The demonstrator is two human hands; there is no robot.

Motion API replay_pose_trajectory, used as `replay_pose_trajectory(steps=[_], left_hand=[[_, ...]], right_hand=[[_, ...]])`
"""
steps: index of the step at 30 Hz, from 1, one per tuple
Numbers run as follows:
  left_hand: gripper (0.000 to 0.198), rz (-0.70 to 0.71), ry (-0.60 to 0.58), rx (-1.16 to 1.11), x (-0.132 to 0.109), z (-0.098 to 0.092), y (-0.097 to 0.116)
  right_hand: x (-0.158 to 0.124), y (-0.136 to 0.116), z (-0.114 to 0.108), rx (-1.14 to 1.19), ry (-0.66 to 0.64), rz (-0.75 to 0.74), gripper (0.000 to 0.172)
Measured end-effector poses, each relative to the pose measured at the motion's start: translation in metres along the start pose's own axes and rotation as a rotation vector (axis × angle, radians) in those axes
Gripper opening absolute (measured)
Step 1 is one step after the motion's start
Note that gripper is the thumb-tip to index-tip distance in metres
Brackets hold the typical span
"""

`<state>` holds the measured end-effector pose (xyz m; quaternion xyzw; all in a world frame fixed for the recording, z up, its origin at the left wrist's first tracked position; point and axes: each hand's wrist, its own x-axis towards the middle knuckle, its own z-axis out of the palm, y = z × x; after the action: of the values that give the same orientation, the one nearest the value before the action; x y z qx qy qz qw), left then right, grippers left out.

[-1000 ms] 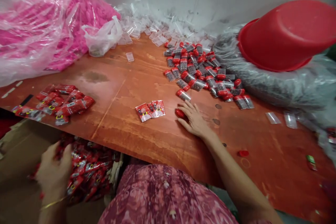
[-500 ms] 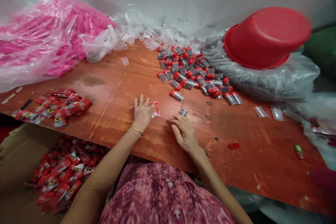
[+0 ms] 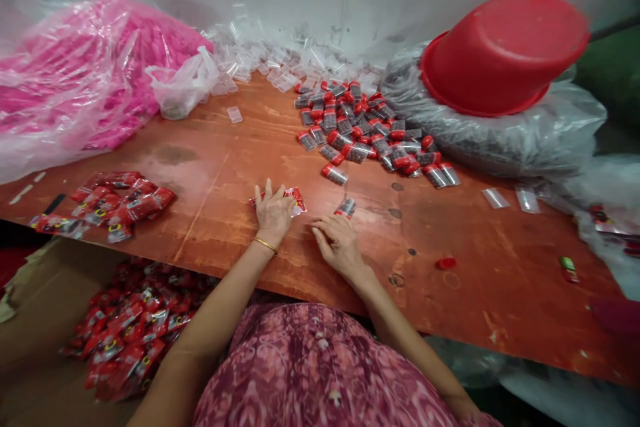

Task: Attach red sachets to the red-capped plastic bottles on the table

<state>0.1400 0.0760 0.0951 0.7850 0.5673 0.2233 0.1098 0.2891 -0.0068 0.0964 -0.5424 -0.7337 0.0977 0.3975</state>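
At the far left, filled red pouches [image 3: 133, 205] lie heaped on the table [image 3: 225, 167], with more red pouches [image 3: 130, 327] in a cardboard box [image 3: 35, 320] below the edge; their print is too small to read. Next comes the left hand [image 3: 275, 213], palm down, its fingers spread wide across flat red wrappers [image 3: 298, 200] that show on both sides of it and run roughly left to right; the white print on them cannot be made out, nor can their number. To its right is the right hand [image 3: 339, 243], thumb set a little apart and fingers bent close together; whether they grip anything cannot be told. The relation that seems to matter most is here: a small tube [image 3: 347, 206] lies just beyond that hand's knuckles, its long axis slanting from near left to far right, red end nearer. The right hand is clearly the closer one, though contact is unclear. Farther out lie more red-capped tubes [image 3: 357, 127], then a red cap [image 3: 447, 263], with no readable brand or label on any.
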Motion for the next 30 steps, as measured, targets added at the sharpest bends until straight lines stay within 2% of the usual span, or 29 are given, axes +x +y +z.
replay_pose_trajectory(steps=[5,9,11,14,16,18,20,22,24,25,27,30], left_hand=[[0.023,-0.013,0.077,-0.022,0.000,-0.009,0.000],[0.024,-0.018,0.233,-0.069,-0.002,-0.024,0.008],[0.023,0.012,0.269,-0.101,-0.004,-0.032,0.017],[0.020,0.039,0.276,-0.191,-0.010,-0.038,0.029],[0.026,-0.016,0.285,-0.324,-0.014,-0.038,0.033],[0.043,-0.157,0.250,-0.564,-0.018,-0.036,0.034],[0.052,-0.341,0.112,-0.875,-0.022,-0.035,0.034],[0.047,-0.499,-0.088,-1.146,-0.026,-0.035,0.036],[0.043,-0.599,-0.208,-1.322,-0.029,-0.037,0.040],[0.042,-0.631,-0.211,-1.384,-0.031,-0.038,0.042],[0.040,-0.673,-0.125,-1.466,-0.032,-0.038,0.045],[0.034,-0.675,-0.014,-1.452,-0.032,-0.036,0.044]], right_hand=[[0.000,0.001,0.001,0.089,0.025,0.079,0.017],[0.013,-0.002,0.006,0.385,0.105,0.397,0.026],[0.024,-0.005,0.010,0.603,0.085,0.557,0.036],[0.038,-0.011,0.013,0.823,0.016,0.670,0.040],[0.042,-0.013,0.015,0.864,0.034,0.685,0.038],[0.041,-0.013,0.016,0.847,0.102,0.678,0.036],[0.038,-0.014,0.016,0.796,0.166,0.669,0.037],[0.033,-0.015,0.017,0.747,0.201,0.642,0.038],[0.030,-0.018,0.019,0.743,0.200,0.596,0.035],[0.028,-0.020,0.021,0.755,0.191,0.576,0.033],[0.025,-0.024,0.025,0.782,0.152,0.554,0.031],[0.021,-0.026,0.027,0.759,0.079,0.536,0.033]])
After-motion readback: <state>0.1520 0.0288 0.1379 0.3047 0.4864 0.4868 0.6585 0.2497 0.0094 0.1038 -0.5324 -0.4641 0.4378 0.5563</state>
